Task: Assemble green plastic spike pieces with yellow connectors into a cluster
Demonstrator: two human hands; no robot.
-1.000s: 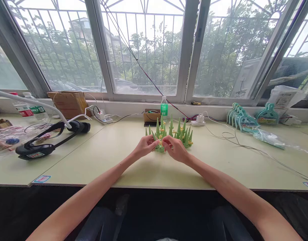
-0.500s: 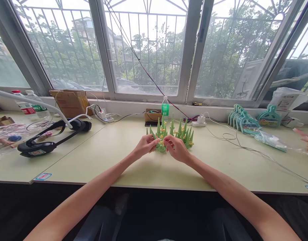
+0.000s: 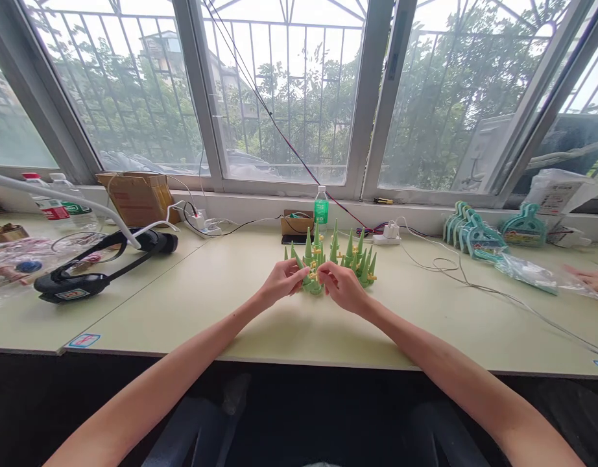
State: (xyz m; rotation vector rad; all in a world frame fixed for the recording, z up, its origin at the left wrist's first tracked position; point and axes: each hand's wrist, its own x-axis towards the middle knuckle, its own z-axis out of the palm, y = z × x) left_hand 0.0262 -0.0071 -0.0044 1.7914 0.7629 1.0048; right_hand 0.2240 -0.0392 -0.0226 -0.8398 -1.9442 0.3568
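Observation:
Several green pointed cones with small yellow pieces form a cluster [image 3: 350,256] on the table before me. My left hand [image 3: 282,283] is closed at the cluster's left side, thumb and fingers pinching a green cone [image 3: 298,260] that tilts to the left. Opposite it, my right hand [image 3: 346,287] is closed with its fingertips together beside the front cones. What lies between those fingertips is too small to make out. Both hands partly hide the front of the cluster.
Behind the cones stand a green-labelled bottle [image 3: 321,209] and a small cardboard box [image 3: 298,224]. A black headset [image 3: 104,263] lies at left. Teal hangers [image 3: 478,233] and a cable [image 3: 503,297] are at right. Another person's hand [image 3: 595,280] shows at the right edge.
My two hands and the cones stay almost in place. At the right edge, the other person's hand has shifted and is smeared by motion.

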